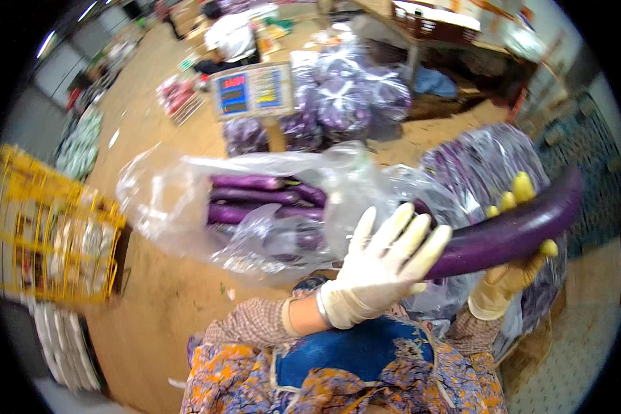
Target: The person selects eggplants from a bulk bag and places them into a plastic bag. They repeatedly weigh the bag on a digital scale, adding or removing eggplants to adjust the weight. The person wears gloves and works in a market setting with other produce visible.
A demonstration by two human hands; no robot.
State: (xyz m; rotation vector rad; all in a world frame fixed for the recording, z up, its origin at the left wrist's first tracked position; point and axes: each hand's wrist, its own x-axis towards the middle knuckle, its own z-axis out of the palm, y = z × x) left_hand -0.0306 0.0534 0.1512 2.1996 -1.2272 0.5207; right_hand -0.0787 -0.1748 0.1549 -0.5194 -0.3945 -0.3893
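Observation:
A long purple eggplant (512,243) slants in front of me, its far end raised to the right. My right hand (502,284), in a pale rubber glove, is wrapped around it from behind, fingertips showing along both edges. At its lower left end is my left hand (383,264), also gloved, fingers spread and thumb beneath; the hand hides that end. Left of this hand lies a clear plastic bag (155,212) with its mouth gaping, and several purple eggplants (259,196) lie inside. Behind my hands, a large wrapped bundle of eggplants (481,160) fills the right side.
A digital scale display (253,93) with lit digits stands beyond the bag on a post. Filled eggplant bags (341,93) are piled behind it. To the left is a yellow wire crate (57,233). A person in white (233,39) is bent low farther back.

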